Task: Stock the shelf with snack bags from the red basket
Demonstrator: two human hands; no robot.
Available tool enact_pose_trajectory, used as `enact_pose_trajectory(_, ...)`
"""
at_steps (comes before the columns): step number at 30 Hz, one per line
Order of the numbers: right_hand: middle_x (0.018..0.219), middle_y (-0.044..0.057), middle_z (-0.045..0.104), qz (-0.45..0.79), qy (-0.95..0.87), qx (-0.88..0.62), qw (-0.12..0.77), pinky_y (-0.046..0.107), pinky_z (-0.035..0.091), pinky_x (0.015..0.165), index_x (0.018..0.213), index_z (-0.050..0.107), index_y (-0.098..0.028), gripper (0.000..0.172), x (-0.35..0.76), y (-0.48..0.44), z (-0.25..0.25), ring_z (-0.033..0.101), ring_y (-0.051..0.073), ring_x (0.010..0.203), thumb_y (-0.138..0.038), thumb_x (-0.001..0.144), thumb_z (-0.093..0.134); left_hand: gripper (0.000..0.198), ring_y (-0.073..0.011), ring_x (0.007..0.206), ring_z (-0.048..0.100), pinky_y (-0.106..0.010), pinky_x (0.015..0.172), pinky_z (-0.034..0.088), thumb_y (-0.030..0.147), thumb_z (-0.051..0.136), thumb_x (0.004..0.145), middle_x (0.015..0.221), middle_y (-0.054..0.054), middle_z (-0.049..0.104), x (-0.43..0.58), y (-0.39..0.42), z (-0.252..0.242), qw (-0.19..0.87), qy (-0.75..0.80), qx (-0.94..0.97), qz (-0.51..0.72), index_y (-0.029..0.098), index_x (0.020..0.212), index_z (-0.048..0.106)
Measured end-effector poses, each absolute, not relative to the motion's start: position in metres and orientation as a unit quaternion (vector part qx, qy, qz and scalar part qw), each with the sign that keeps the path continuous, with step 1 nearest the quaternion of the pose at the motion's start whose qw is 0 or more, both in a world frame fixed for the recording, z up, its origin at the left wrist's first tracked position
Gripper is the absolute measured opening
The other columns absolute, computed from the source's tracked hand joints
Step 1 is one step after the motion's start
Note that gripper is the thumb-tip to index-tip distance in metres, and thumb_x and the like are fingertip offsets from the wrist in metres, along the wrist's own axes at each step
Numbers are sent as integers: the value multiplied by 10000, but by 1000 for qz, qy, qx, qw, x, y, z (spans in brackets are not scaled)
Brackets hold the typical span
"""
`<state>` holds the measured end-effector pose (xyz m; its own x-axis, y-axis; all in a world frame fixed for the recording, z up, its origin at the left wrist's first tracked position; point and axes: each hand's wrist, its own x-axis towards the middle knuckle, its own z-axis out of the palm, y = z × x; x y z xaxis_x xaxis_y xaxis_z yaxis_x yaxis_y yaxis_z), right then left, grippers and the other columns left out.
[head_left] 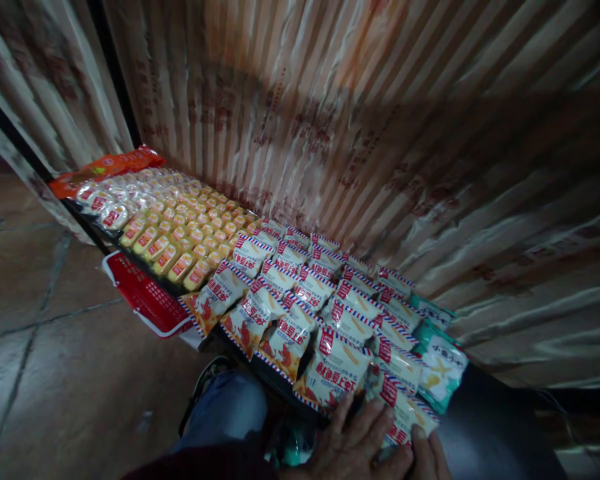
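At the bottom, my left hand (353, 440) reaches out from a dark sleeve, fingers stretched and spread. Its fingertips touch the front edges of a white snack bag (347, 363) and the bag at the front right corner (403, 410). My right hand (430, 457) is partly cut off by the lower edge; its visible fingers lie extended against the lower right part of that corner bag. These bags have red lettering and striped borders, and lie in overlapping rows. Just behind them are green-and-white snack bags (441, 365).
Yellow packaged snacks (185, 230) and round white packets (114, 217) fill the display's left side, beside an orange-red bag (110, 167). Below hangs a red basket (147, 293). Pleated curtain (330, 120) backs the dark tabletop (500, 427). My knee (227, 407) is near its front edge.
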<state>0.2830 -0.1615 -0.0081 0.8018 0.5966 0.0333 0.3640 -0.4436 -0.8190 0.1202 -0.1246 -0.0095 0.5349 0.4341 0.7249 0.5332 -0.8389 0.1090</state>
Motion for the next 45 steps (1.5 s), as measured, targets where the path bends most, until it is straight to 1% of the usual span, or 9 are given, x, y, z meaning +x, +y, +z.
enact_pose_trajectory(6,1094,116,672,211,-260,-811,479,435,503,825,1203,572,-181,718,265,-163,6,593,332,1024,-687,695,529,513,-276,1447,124,-463,1140,207,304,409,937,1541,-118,256,101,-130,9,-29,-251,-912,-322,206,1431,308)
enact_pose_trajectory(13,1120,91,663,225,-246,-759,560,339,517,762,1229,544,-171,774,253,-155,15,614,259,956,-673,645,623,612,-280,1449,109,-507,1153,145,218,479,901,1556,-134,204,113,-128,-10,-28,-256,-907,-333,209,1461,231)
enact_pose_trajectory(16,1195,83,638,231,-258,-735,583,324,507,809,1269,516,-194,756,250,-152,15,605,243,1004,-647,675,626,632,-294,1440,149,-524,1144,124,184,495,889,1558,-147,188,117,-125,-14,-9,-271,-900,-341,214,1464,234)
enact_pose_trajectory(22,1235,91,621,224,-257,-724,600,354,477,900,1285,499,-196,708,251,-149,5,582,249,1090,-627,729,580,567,-283,1426,202,-471,1146,104,301,508,905,1542,-99,267,117,-114,-12,33,-250,-895,-368,246,1437,320)
enact_pose_trajectory(27,1183,96,639,215,-262,-723,601,374,459,920,1236,533,-184,657,254,-150,7,592,244,1046,-610,738,583,566,-274,1425,211,-477,1153,86,265,516,895,1530,-96,301,116,-115,-13,39,-240,-893,-378,231,1431,338)
enact_pose_trajectory(33,1190,84,641,222,-254,-713,615,362,485,896,1295,489,-194,665,254,-150,7,596,243,1064,-593,769,561,624,-317,1429,187,-499,1144,156,289,557,858,1528,-132,289,105,-126,-6,11,-294,-876,-381,204,1435,335)
enact_pose_trajectory(38,1270,105,604,219,-259,-733,590,357,493,896,1329,471,-177,702,252,-150,5,585,251,1115,-617,784,525,659,-336,1436,143,-513,1146,157,325,554,856,1548,-147,231,82,-121,-4,-16,-353,-859,-371,173,1448,308)
enact_pose_trajectory(41,1258,122,612,201,-268,-748,574,375,486,899,1337,470,-165,724,249,-149,5,592,262,1102,-635,787,502,662,-354,1435,129,-542,1139,150,342,547,861,1545,-149,237,77,-116,-7,-20,-361,-861,-357,175,1452,300)
enact_pose_trajectory(45,1247,160,613,169,-274,-778,539,403,454,922,1352,455,-132,773,246,-147,4,584,287,1108,-667,795,437,647,-345,1437,126,-519,1137,176,329,538,862,1548,-132,238,78,-111,-12,-23,-348,-872,-343,180,1449,311)
